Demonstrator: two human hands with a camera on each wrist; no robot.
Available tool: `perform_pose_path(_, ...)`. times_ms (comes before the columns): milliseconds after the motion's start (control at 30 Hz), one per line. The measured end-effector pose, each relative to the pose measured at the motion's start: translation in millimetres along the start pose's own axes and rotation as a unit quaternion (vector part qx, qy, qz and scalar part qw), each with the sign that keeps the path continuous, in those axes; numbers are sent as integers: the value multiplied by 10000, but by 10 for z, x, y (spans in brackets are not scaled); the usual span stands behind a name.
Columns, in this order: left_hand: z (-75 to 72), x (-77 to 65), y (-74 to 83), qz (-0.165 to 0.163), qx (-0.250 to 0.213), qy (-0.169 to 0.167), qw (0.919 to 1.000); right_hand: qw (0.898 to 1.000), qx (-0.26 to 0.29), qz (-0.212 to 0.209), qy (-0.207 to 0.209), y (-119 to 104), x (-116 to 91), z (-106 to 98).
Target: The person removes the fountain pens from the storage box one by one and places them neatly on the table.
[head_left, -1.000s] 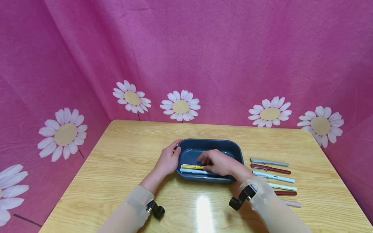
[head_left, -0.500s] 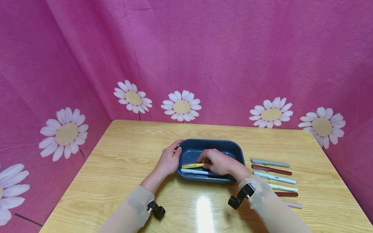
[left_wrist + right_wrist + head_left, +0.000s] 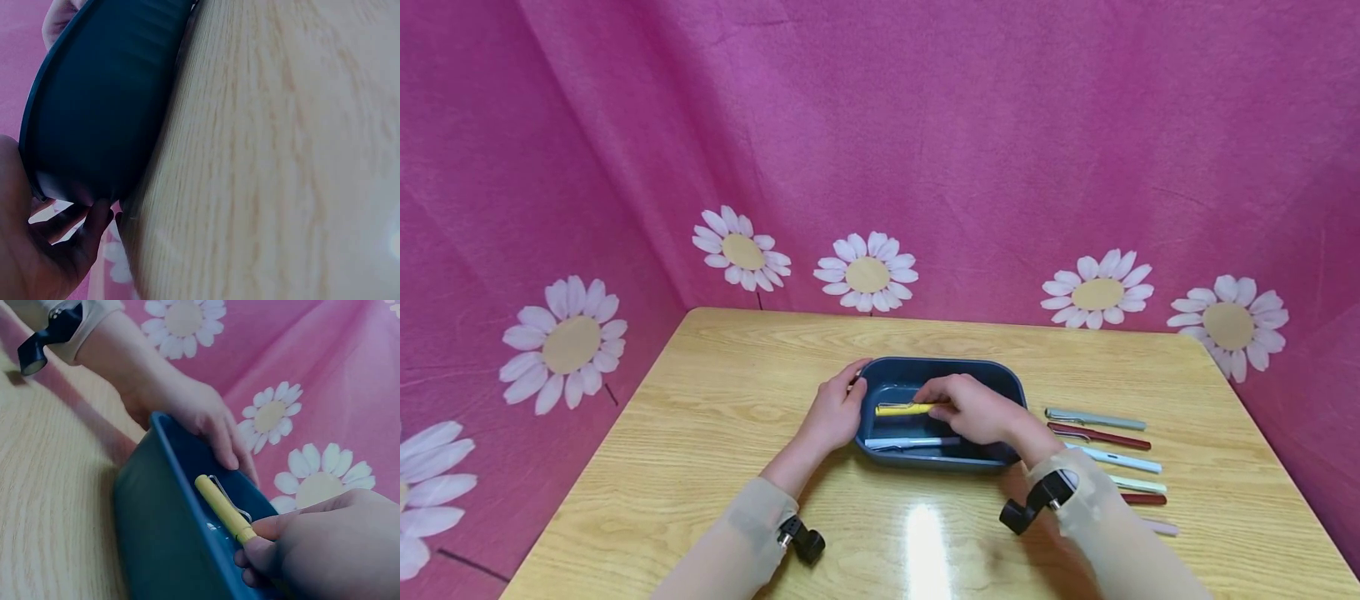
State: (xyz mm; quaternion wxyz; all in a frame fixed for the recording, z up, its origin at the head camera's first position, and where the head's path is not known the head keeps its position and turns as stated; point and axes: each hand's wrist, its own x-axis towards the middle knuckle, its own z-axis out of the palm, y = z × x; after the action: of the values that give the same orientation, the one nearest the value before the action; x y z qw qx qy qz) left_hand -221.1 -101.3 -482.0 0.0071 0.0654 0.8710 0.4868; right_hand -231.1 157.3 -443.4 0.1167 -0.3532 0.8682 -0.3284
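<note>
A dark blue rectangular bin (image 3: pixel 1000 379) stands on the table. My left hand (image 3: pixel 837 410) holds its left end, thumb over the rim and fingers along the outside, as the left wrist view shows of the hand (image 3: pixel 56 250). My right hand (image 3: pixel 973 408) pinches a yellow pen (image 3: pixel 897 409) between thumb and fingers, over the inside of the bin. In the right wrist view, the yellow pen (image 3: pixel 224 509) has its wire clip facing up and its far end hidden in the hand. A pale blue pen (image 3: pixel 910 442) lies in the bin along the near wall.
To the right of the bin, several pens lie in a column: a grey-blue pen (image 3: pixel 1097 418), a dark red pen (image 3: pixel 1097 435), a light blue pen (image 3: pixel 1120 459) and others partly behind the right forearm. A pink flowered curtain (image 3: pixel 970 167) hangs behind the table.
The yellow pen, earlier lying beside the pale blue pen, has risen and moved away from it toward the bin's middle, in my right hand. My left hand stays in place.
</note>
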Motion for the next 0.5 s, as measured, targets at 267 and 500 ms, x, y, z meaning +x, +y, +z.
perform_pose_path(267, 6, 5, 6, 14, 30, 3, 10000, 9999, 142, 15, 82, -61, -149, -116)
perform_pose_path(500, 11, 2, 14, -71, 48, -1, 10000, 9997, 28, -28, 224, -131, -304, -221)
